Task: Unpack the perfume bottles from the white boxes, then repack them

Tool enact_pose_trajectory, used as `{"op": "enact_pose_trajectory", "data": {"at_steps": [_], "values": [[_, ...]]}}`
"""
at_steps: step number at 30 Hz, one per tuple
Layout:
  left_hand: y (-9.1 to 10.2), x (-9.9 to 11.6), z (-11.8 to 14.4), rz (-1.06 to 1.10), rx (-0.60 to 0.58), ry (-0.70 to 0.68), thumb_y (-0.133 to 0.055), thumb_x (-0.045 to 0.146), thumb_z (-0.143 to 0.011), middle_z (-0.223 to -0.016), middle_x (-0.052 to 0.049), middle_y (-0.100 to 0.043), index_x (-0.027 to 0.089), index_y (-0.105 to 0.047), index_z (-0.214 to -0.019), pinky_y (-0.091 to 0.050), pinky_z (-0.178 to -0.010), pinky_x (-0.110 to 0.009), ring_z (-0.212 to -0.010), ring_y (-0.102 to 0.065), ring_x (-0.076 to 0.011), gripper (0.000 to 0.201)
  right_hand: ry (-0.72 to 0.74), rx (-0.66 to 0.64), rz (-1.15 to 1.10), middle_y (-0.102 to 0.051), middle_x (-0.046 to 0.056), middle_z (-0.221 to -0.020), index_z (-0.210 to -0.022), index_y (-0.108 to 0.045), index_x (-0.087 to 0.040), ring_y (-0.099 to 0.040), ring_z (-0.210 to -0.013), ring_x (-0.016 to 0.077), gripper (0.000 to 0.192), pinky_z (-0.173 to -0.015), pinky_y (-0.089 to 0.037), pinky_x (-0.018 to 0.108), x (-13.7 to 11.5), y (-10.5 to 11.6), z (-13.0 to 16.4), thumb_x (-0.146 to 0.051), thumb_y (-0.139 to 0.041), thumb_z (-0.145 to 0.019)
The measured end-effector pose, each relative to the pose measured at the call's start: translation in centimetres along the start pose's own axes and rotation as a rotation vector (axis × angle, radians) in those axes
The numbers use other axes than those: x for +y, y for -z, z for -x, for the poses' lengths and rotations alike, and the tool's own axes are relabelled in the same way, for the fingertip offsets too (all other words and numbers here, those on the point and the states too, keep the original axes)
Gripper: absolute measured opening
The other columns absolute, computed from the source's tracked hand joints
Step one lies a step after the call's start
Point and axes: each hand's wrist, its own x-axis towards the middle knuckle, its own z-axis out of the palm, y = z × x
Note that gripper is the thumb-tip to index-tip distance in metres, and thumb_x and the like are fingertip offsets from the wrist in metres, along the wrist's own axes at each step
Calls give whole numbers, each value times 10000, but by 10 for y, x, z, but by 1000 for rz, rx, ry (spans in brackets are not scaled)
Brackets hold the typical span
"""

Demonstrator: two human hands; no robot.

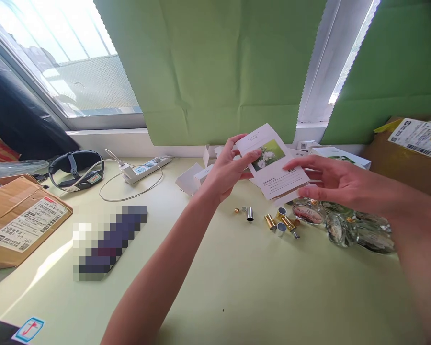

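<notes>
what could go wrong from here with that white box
With the right hand appearing close to the clear, rounded glass containers, a lowered wrist might knock them. The small gold and silver metallic cylinders sit loose nearby and could roll if brushed. The left hand holds the white, flower-printed cardboard box, thumb on its printed face, so too tight a grip might crease it.
</notes>
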Motion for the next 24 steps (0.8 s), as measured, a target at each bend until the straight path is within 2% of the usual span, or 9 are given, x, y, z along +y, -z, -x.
{"op": "enact_pose_trajectory", "data": {"at_steps": [6, 11, 15, 17, 22, 24], "values": [[-2, -2, 1, -18, -2, -4, -736, 366, -792, -1203, -82, -591, 277, -501, -1219, -575, -832, -410, -1008, -640, -220, 496, -31, 28, 24, -648, 25, -1285, -1288, -529, -380, -639, -1130, 266, 469, -903, -582, 432, -1, -1, 1, -368, -686, -846], [-4, -2, 1, -41, 20, 2, -739, 372, -789, -1200, -94, -591, 257, -513, -1190, -586, -791, -400, -993, -646, -227, 475, 4, 87, 67, -527, -17, -1432, -1232, -576, -403, -644, -1132, 266, 439, -884, -597, 419, -1, -2, -1, -379, -710, -815], [-5, -2, 1, -43, 19, 1, -736, 375, -788, -1201, -93, -597, 255, -523, -1178, -584, -802, -407, -990, -650, -223, 460, -27, 83, 75, -606, -2, -1344, -1248, -565, -413, -667, -1089, 274, 457, -827, -617, 425, 0, -3, -1, -387, -708, -814], [-5, -2, 1, -39, 24, 13, -744, 374, -777, -1190, -92, -605, 254, -528, -1174, -581, -816, -416, -991, -651, -225, 468, -24, 77, 65, -596, 5, -1355, -1257, -564, -408, -661, -1099, 283, 473, -828, -617, 441, 1, -3, -1, -395, -710, -808], [-7, -1, 2, -29, 32, 17, -758, 375, -761, -1179, -90, -611, 247, -530, -1157, -586, -804, -407, -991, -652, -230, 475, 24, 119, 86, -299, -59, -1584, -1201, -612, -418, -640, -1134, 273, 420, -897, -596, 446, 0, -3, -1, -399, -719, -795], [-7, -2, 2, -29, 25, 17, -752, 378, -770, -1185, -90, -608, 247, -526, -1155, -590, -788, -394, -989, -652, -228, 465, 27, 113, 107, -262, -80, -1597, -1198, -610, -432, -638, -1139, 266, 411, -896, -599, 428, 0, -2, -1, -391, -715, -802]]}}
